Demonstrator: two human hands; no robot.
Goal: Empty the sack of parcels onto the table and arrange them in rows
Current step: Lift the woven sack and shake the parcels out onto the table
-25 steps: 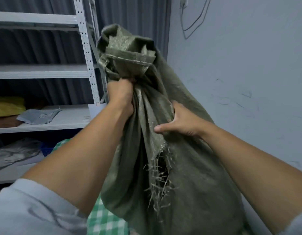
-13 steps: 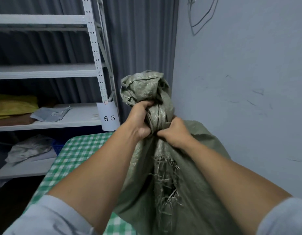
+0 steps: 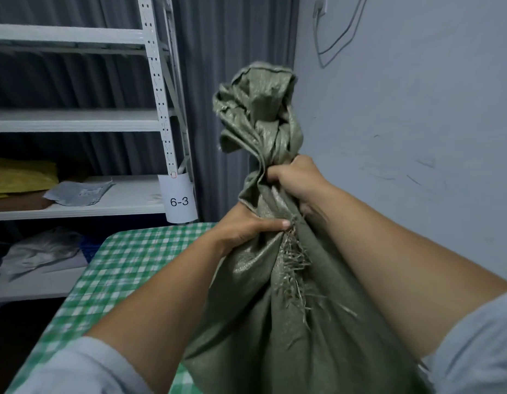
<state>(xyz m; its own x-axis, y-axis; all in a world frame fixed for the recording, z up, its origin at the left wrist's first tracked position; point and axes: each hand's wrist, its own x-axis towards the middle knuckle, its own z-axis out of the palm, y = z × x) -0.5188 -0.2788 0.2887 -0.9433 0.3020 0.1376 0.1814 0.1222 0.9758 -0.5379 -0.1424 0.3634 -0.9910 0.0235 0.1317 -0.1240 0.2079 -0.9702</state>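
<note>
A large olive-green woven sack (image 3: 289, 322) stands upright over the table's right side, its neck bunched and its top flopping above my hands. A frayed tear shows just below the neck. My right hand (image 3: 296, 179) grips the gathered neck high up. My left hand (image 3: 246, 228) grips the sack just below, thumb across the cloth. The parcels are hidden inside. The table (image 3: 127, 260) has a green-and-white checked cloth.
A white metal shelf rack (image 3: 158, 89) stands behind the table at left, with a label reading 6-3 (image 3: 179, 201), a yellow bag (image 3: 22, 174) and grey mailers (image 3: 78, 191) on its shelves. A grey wall (image 3: 403, 123) runs close along the right side.
The sack came down from high in front of me over the table. My right hand moved up the neck above my left, which shifted lower.
</note>
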